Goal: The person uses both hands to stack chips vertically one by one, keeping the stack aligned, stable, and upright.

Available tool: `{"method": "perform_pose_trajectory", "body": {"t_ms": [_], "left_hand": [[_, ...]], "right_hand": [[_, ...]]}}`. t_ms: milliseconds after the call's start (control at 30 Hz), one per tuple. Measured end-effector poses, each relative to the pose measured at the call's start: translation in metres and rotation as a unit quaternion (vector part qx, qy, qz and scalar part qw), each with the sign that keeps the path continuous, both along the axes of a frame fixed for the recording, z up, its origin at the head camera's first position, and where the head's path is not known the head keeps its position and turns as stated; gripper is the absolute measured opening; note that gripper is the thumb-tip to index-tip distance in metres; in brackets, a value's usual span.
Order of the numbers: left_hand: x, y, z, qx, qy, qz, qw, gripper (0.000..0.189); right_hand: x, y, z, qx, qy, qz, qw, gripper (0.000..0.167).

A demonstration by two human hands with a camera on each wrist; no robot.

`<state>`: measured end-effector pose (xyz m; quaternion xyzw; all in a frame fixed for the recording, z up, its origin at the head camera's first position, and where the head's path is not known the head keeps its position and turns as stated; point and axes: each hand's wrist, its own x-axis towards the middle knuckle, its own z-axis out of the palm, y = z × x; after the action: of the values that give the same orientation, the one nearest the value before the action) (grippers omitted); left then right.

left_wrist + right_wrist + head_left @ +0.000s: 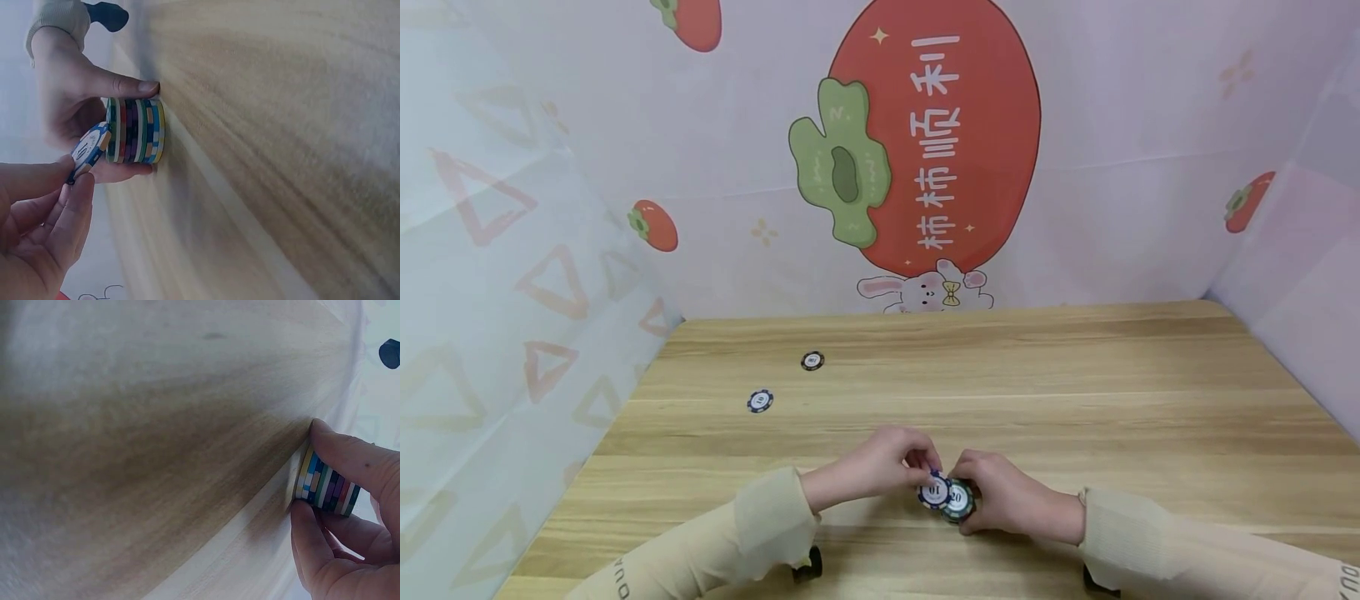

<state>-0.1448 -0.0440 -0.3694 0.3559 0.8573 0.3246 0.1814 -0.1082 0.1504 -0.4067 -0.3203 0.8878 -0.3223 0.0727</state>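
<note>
In the head view my left hand (pixel 891 462) pinches a blue-and-white poker chip (pixel 934 491) marked 10. It is tilted, its edge right at the top of a stack of poker chips (pixel 134 131). My right hand (pixel 1003 496) grips that stack from the side, thumb and fingers round it. The stack stands on the table, with a green chip (pixel 958 502) marked 20 on top. Yellow, blue, green, purple and red edges show below it in both wrist views.
Two loose chips lie flat at the table's far left: a blue one (pixel 760 401) marked 10 and a dark one (pixel 812 361) marked 100. The wooden table (pixel 1075 375) meets a printed cloth backdrop (pixel 737 125) at its back and sides.
</note>
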Motion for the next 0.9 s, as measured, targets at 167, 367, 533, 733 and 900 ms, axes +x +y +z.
{"method": "perform_pose_trajectory", "body": {"t_ms": [167,367,533,733,900], "left_hand": [[0.001,0.001,-0.003,0.015,-0.030,0.018,0.9993,0.007],[0.003,0.004,-0.006,0.033,-0.078,0.048,0.9953,0.007],[0.005,0.006,-0.008,0.033,-0.093,0.066,0.9929,0.006],[0.007,0.010,-0.010,0.050,-0.135,0.083,0.9861,0.006],[0.009,0.013,-0.012,0.062,-0.141,0.086,0.9843,0.006]], "right_hand": [[0.000,-0.001,0.000,0.005,0.017,-0.002,0.9998,0.040],[0.000,0.000,-0.001,0.002,0.014,-0.002,0.9999,0.041],[0.000,0.000,0.000,0.005,0.008,-0.004,0.9999,0.040],[0.000,0.001,0.000,0.003,0.016,0.000,0.9999,0.039],[0.001,0.001,-0.002,-0.001,0.028,0.002,0.9996,0.037]]}}
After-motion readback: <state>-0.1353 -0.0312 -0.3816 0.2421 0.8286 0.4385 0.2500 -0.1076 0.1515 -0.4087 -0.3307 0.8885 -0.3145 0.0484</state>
